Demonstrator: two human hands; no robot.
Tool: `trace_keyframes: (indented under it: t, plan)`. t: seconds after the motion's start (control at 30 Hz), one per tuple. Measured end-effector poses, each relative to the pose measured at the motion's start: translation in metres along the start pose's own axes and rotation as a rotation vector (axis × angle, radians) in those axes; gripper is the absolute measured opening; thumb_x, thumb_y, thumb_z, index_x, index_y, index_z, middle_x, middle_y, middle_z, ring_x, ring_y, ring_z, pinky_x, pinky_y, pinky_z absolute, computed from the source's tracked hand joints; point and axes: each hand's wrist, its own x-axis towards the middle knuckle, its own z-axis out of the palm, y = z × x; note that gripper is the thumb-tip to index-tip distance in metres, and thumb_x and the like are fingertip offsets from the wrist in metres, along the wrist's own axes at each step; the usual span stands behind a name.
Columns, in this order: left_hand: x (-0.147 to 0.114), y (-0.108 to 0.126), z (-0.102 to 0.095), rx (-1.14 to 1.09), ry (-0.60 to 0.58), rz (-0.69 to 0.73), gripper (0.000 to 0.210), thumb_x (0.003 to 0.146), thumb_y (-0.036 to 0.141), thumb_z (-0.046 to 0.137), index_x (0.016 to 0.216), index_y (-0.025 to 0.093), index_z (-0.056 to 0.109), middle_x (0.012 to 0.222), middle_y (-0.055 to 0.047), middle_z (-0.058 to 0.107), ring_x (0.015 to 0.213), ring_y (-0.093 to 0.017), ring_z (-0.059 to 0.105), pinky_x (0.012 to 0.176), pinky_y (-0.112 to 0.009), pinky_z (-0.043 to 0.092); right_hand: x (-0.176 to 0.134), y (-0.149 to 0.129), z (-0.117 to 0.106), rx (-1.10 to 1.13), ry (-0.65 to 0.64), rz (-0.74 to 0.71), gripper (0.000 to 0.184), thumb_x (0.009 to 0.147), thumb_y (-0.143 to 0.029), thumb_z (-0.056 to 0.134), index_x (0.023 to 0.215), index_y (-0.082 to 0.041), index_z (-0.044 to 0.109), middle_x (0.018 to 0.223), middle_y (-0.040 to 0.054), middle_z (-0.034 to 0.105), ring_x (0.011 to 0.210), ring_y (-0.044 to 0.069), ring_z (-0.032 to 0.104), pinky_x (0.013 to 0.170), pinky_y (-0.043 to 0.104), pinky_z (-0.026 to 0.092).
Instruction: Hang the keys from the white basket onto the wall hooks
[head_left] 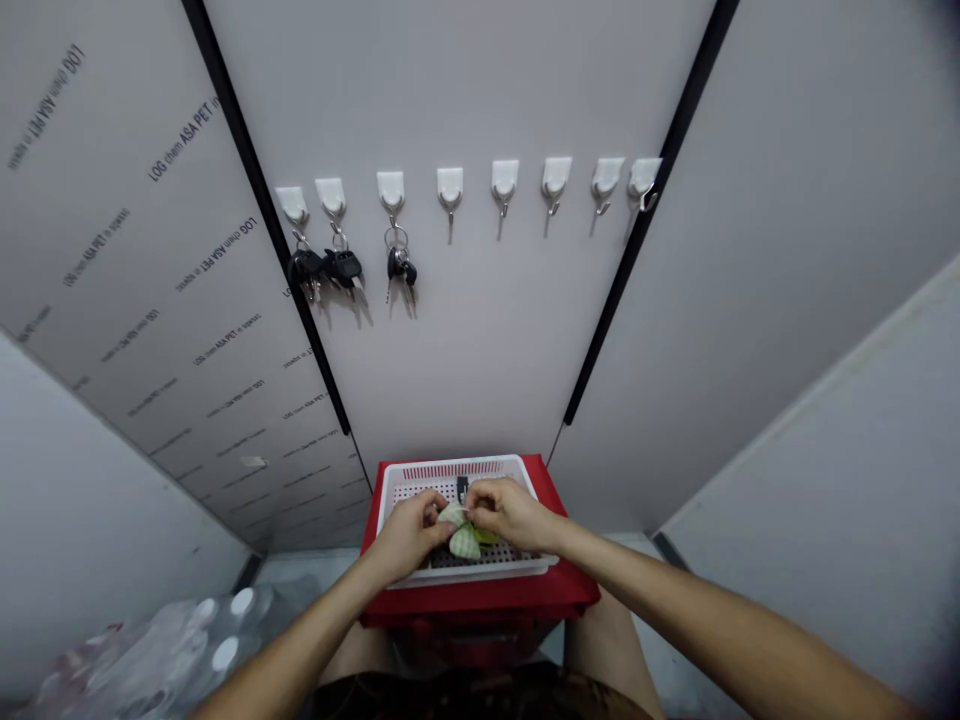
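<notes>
My left hand (411, 532) pinches a small pale green checked cloth piece (465, 543), bow-like in shape, over the white basket (465, 574). My right hand (511, 513) is closed at the piece's upper right edge, its fingertips pressed on something thin and pale, too small to make out. Just under the right hand a yellow-green item (486, 537) shows in part. Behind the fingers a small black item (463, 487) lies in the basket. Both hands hide much of what the basket holds.
The basket stands on a red box (480, 600) before my legs. White hooks (450, 185) line the wall, and key bunches (401, 268) hang from the three leftmost. Plastic-wrapped bottles (225, 640) sit on the floor at the lower left.
</notes>
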Motion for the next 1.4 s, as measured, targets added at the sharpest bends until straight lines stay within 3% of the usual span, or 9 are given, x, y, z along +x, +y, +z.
trace_keyframes:
  t: [0.1, 0.27, 0.47, 0.6, 0.73, 0.9, 1.07, 1.27, 1.4]
  plan:
    - [0.007, 0.018, -0.016, -0.144, 0.097, 0.073, 0.017, 0.061, 0.023, 0.046, 0.075, 0.015, 0.044, 0.048, 0.007, 0.039, 0.044, -0.005, 0.036, 0.044, -0.017, 0.029, 0.012, -0.016, -0.011, 0.279, 0.07, 0.067, 0.005, 0.065, -0.018, 0.042, 0.064, -0.014, 0.045, 0.049, -0.0049, 0.045, 0.044, 0.005, 0.042, 0.045, 0.018, 0.035]
    - [0.022, 0.06, -0.047, -0.233, 0.311, 0.241, 0.02, 0.061, 0.025, 0.047, 0.078, 0.015, 0.045, 0.054, 0.005, 0.043, 0.049, -0.006, 0.041, 0.048, -0.017, 0.033, 0.033, -0.054, -0.043, 0.47, 0.182, -0.03, 0.009, 0.063, -0.024, 0.045, 0.064, -0.014, 0.043, 0.047, -0.0054, 0.047, 0.043, 0.005, 0.045, 0.047, 0.02, 0.038]
    - [0.047, 0.119, -0.082, -0.174, 0.489, 0.391, 0.013, 0.059, 0.026, 0.049, 0.061, 0.013, 0.051, 0.055, 0.002, 0.049, 0.051, -0.007, 0.043, 0.051, -0.019, 0.036, 0.06, -0.101, -0.087, 0.489, 0.364, -0.15, 0.009, 0.061, -0.022, 0.047, 0.061, -0.014, 0.044, 0.044, -0.0056, 0.048, 0.041, 0.005, 0.045, 0.047, 0.02, 0.04]
    - [0.07, 0.162, -0.106, -0.187, 0.581, 0.502, 0.019, 0.059, 0.027, 0.048, 0.07, 0.013, 0.055, 0.059, 0.001, 0.053, 0.05, -0.007, 0.043, 0.049, -0.018, 0.036, 0.08, -0.131, -0.118, 0.507, 0.524, -0.234, 0.008, 0.06, -0.021, 0.047, 0.06, -0.013, 0.044, 0.042, -0.006, 0.047, 0.039, 0.005, 0.044, 0.045, 0.019, 0.04]
    - [0.088, 0.193, -0.12, -0.097, 0.575, 0.514, 0.024, 0.063, 0.029, 0.044, 0.073, 0.012, 0.057, 0.056, 0.001, 0.053, 0.047, -0.006, 0.042, 0.046, -0.018, 0.034, 0.1, -0.149, -0.142, 0.441, 0.664, -0.28, 0.008, 0.059, -0.022, 0.047, 0.058, -0.014, 0.044, 0.039, -0.0068, 0.044, 0.036, 0.004, 0.041, 0.039, 0.018, 0.037]
    - [0.103, 0.206, -0.129, 0.027, 0.681, 0.414, 0.025, 0.064, 0.032, 0.043, 0.055, 0.011, 0.054, 0.041, 0.002, 0.044, 0.041, -0.007, 0.039, 0.043, -0.019, 0.032, 0.124, -0.152, -0.157, 0.2, 0.806, -0.231, 0.012, 0.059, -0.026, 0.045, 0.059, -0.014, 0.046, 0.043, -0.0047, 0.045, 0.039, 0.007, 0.043, 0.04, 0.02, 0.038]
    - [0.112, 0.207, -0.131, -0.058, 0.68, 0.395, 0.035, 0.064, 0.043, 0.04, 0.064, 0.011, 0.055, 0.055, -0.003, 0.055, 0.049, -0.01, 0.048, 0.05, -0.021, 0.037, 0.139, -0.151, -0.164, -0.1, 0.959, -0.232, 0.015, 0.059, -0.027, 0.043, 0.059, -0.014, 0.051, 0.052, -0.0005, 0.052, 0.052, 0.01, 0.049, 0.054, 0.024, 0.041]
    - [0.111, 0.208, -0.125, 0.07, 0.734, 0.353, 0.028, 0.059, 0.034, 0.049, 0.074, 0.011, 0.056, 0.073, -0.008, 0.059, 0.068, -0.015, 0.052, 0.063, -0.025, 0.038, 0.146, -0.145, -0.164, -0.193, 0.928, -0.137, 0.013, 0.06, -0.021, 0.041, 0.056, -0.013, 0.051, 0.05, 0.0006, 0.052, 0.052, 0.011, 0.05, 0.057, 0.025, 0.041]
    - [0.095, 0.202, -0.114, 0.197, 0.746, 0.362, 0.03, 0.06, 0.023, 0.048, 0.087, 0.01, 0.052, 0.08, -0.008, 0.057, 0.074, -0.016, 0.051, 0.068, -0.027, 0.037, 0.133, -0.131, -0.161, -0.147, 0.896, -0.206, 0.02, 0.063, -0.023, 0.039, 0.072, -0.013, 0.053, 0.058, 0.0002, 0.054, 0.052, 0.009, 0.05, 0.058, 0.025, 0.041]
